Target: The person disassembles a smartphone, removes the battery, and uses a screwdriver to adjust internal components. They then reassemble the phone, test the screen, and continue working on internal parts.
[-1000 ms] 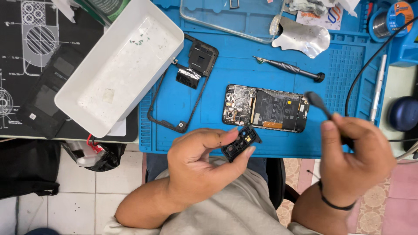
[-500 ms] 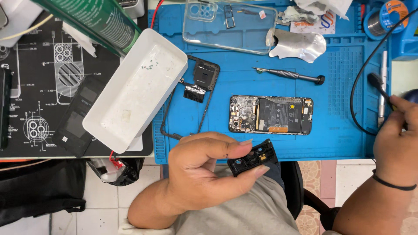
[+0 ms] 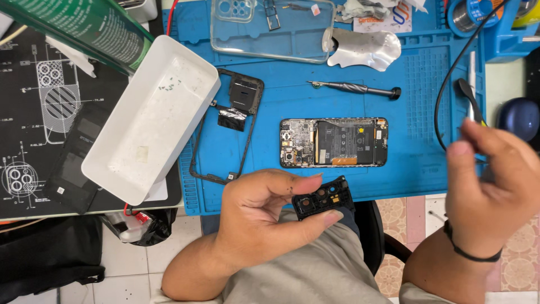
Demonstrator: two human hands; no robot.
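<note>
Blue repair mat [image 3: 427,169] over a cluttered worktop, tiled floor below. Head view: left hand [image 3: 264,217] at six o'clock, fingers [image 3: 306,184] pinched on a black camera cover [image 3: 322,197]. Right hand [image 3: 492,186] at three o'clock, fingers closed narrowly around a black-tipped tool [image 3: 468,98]. Opened phone [image 3: 334,142] lying flat at centre, screwdriver [image 3: 354,89] toward twelve. Probably mid-inspection of the cover; next calls for steady tool-tip contact.

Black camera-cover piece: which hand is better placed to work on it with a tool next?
Probably the right hand: it already grips a black-tipped tool over the blue mat, while the left hand pinches the black camera-cover piece, steadying it.
</note>
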